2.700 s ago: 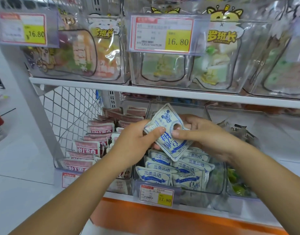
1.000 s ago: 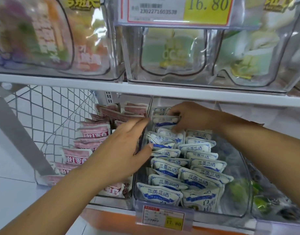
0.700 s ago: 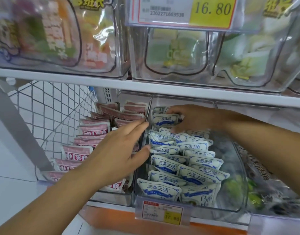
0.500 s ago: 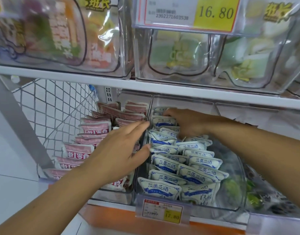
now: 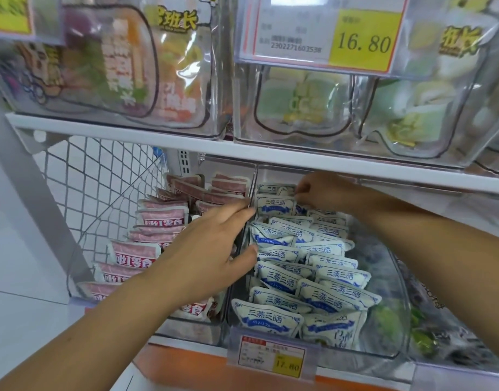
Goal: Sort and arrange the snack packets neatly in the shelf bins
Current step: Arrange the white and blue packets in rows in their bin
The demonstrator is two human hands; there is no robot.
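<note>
Tucking things straight at the far end of the clear bin: the right hand has its fingertips pinched on the top corner of the rearmost packet, which stands upright at the bin's back, behind two rows of blue-and-white packets leaning toward the bin's front. The left hand lies flat with straight fingers against the bin's left wall, thumb touching a packet in the left row, gripping nothing. My guess is these are light, soft and puffy with slick film, so they'd slide and flop easily. Better to grab the flat sealed top edge than to squeeze the middle. Pink packets fill the bin just left of it. Versus half a second back, the right hand has come off the back rows up to that corner and the left has barely shifted. A few seconds back, both held one packet out in front of the bin.
</note>
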